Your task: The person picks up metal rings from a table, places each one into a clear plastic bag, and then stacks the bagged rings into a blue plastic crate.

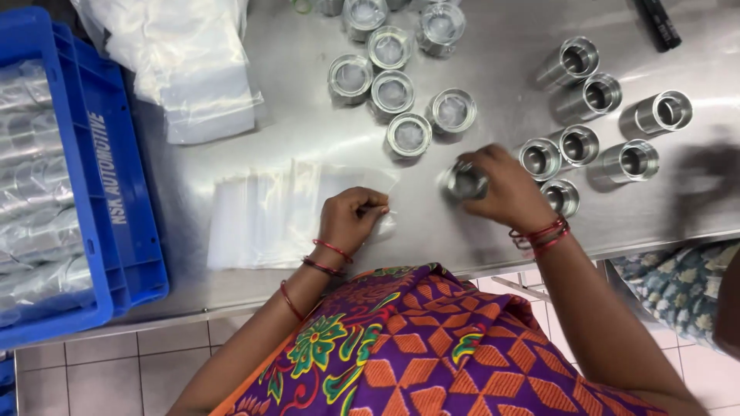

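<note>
Steel covers the whole work table (pixel 308 146), which fills the upper part of the frame. The right hand (pixel 505 189) is closed around a short metal cylinder (pixel 465 182) at centre frame, fingers wrapped over its top. The left hand (pixel 351 219) pinches the edge of a clear plastic pouch (pixel 381 204) between thumb and fingers, at the right end of a flat stack of empty pouches (pixel 270 212). Hand and cylinder are near each other but apart; the cylinder is not in the pouch.

Progress, judged from the layout:
- Done: the blue crate (pixel 116 192) at left frame holds many bagged, shiny parts (pixel 31 169).
- Pending: six upright cylinders (pixel 393 92) stand at upper centre, and seven more cylinders (pixel 593 96) lie or stand at upper right, all unbagged.
- A loose heap of clear plastic bags (pixel 185 62) lies at upper left.
</note>
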